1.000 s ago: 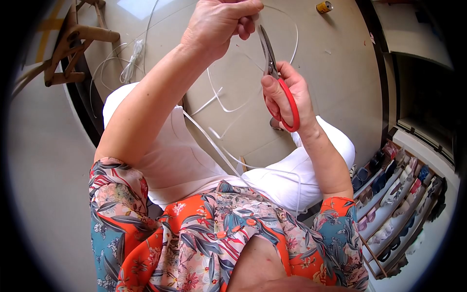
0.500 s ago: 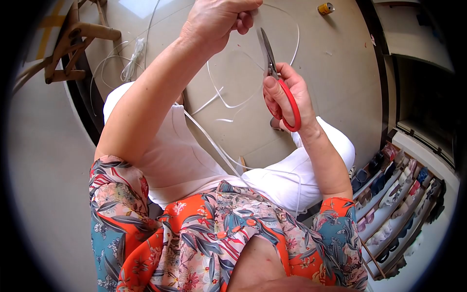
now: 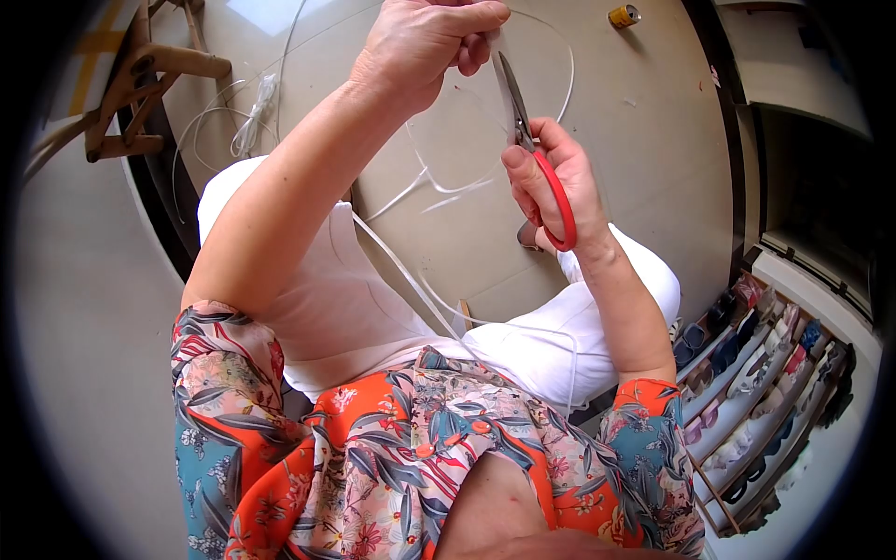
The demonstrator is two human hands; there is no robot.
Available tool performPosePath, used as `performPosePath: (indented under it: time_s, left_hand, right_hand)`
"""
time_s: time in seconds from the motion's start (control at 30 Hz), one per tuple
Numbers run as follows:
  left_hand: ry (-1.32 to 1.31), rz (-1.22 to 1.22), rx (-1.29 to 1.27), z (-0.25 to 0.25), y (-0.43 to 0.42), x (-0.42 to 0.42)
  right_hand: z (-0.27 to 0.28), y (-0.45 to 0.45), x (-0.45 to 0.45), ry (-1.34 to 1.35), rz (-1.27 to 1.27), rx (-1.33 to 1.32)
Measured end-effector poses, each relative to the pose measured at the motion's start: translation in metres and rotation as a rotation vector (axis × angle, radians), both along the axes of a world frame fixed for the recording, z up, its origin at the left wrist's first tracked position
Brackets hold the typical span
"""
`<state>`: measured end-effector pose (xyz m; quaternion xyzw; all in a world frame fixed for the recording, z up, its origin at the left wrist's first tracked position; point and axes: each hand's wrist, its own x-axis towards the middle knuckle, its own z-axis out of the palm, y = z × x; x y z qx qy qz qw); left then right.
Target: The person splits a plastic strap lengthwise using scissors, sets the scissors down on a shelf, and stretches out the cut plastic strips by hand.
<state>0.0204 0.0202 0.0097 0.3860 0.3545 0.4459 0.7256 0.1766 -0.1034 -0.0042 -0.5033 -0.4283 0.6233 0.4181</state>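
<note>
The left hand [image 3: 420,47] is up at the far side with thumb and forefinger pinched together on the end of a pale strip [image 3: 497,45], the other fingers curled under. Nearer and to the right, the right hand [image 3: 583,191] is wrapped round the red handles of scissors [image 3: 556,196], thumb on the side of the grip. Their long axis runs near to far, leaning a little left, tips pointing far toward the pinching fingers, handles nearest the body; the strip runs down beside the blades, too blurred to tell whether it lies between them or how wide they part. Over the last second both hands have barely shifted, but the loose pale tail [image 3: 457,192] over the floor, just left of the right hand, has swung into faint streaks, which suggests that the strip is being worked against the blades, a stroke under way rather than finished. Farther out, a thin white loop [image 3: 571,73] curves beyond the scissors, long white strands [image 3: 408,273] cross the lap, a bundle of white strip [image 3: 250,126] lies far left by a bamboo frame [image 3: 189,63], and a yellow can [image 3: 623,17] stands far right.
</note>
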Motion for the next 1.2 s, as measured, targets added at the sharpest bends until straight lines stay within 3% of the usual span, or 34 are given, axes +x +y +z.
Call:
performPosePath:
  time_s: [0.27,0.8,1.2]
  left_hand:
    - [-0.033,0.047,0.062,-0.004,0.032,-0.012]
    - [-0.055,0.055,0.087,0.0,0.017,-0.008]
    - [0.007,-0.079,0.148,0.012,0.015,-0.014]
  right_hand:
    - [-0.004,-0.003,-0.001,0.022,0.028,-0.021]
    - [-0.003,-0.002,0.004,0.119,0.044,-0.08]
    - [-0.003,-0.001,0.005,0.072,0.038,-0.071]
